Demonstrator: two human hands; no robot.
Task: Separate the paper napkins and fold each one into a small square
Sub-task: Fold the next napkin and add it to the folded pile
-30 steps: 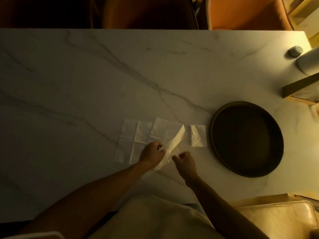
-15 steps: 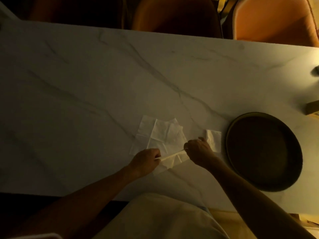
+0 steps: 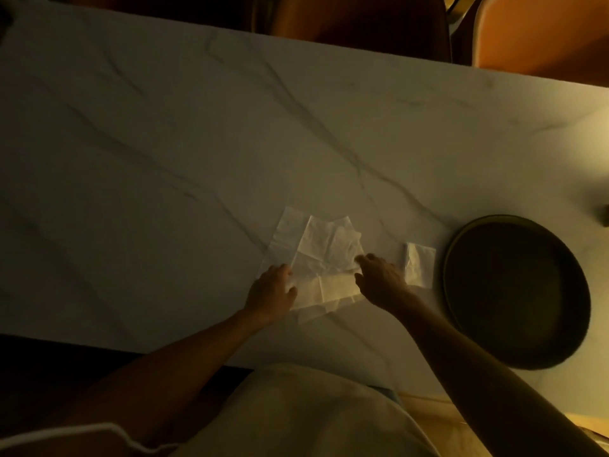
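Observation:
Several thin white paper napkins (image 3: 324, 249) lie unfolded and overlapping on the marble table (image 3: 164, 159), near its front edge. My left hand (image 3: 272, 291) rests on their left edge with fingers spread flat. My right hand (image 3: 379, 278) presses on their right side, fingertips down on the paper. A folded strip of napkin (image 3: 336, 290) lies flat between the two hands. One small folded napkin square (image 3: 420, 268) sits apart to the right, between my right hand and a dark plate.
A dark round plate (image 3: 461, 245) stands at the right near the table's front edge. Orange-brown chairs (image 3: 356, 24) line the far side. A pale cloth on my lap (image 3: 296, 413) fills the bottom.
The napkin strip that both hands held pinched above the table now lies flat on the pile. Both hands have let go and press down on the paper.

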